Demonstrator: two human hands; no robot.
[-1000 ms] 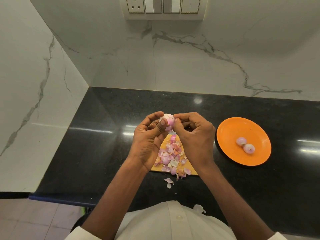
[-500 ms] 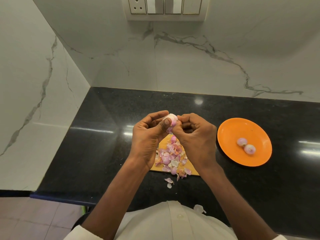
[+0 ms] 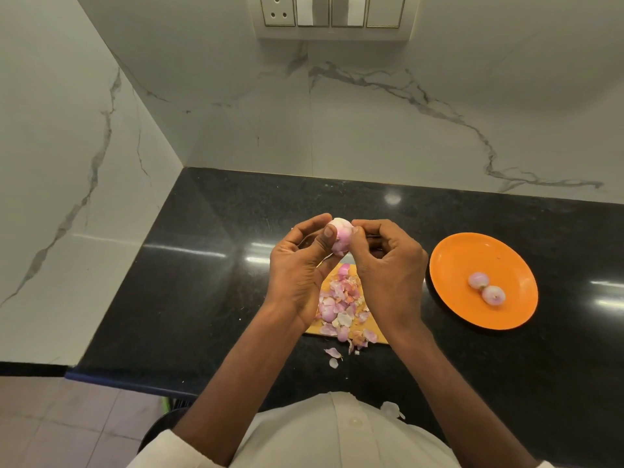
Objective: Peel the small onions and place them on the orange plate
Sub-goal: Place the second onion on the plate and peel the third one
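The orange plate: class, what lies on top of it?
Two peeled small onions lie side by side, touching, on the orange plate. The plate's surface directly beneath them is covered; nothing else shows on it.

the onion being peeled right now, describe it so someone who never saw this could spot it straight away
Start at the black stone counter and find the two hands raised above the wooden cutting board strewn with pink skins. The small pale pink onion sits between the left hand and the right hand. Unlike the two peeled onions on the round orange plate, it is held in the air.
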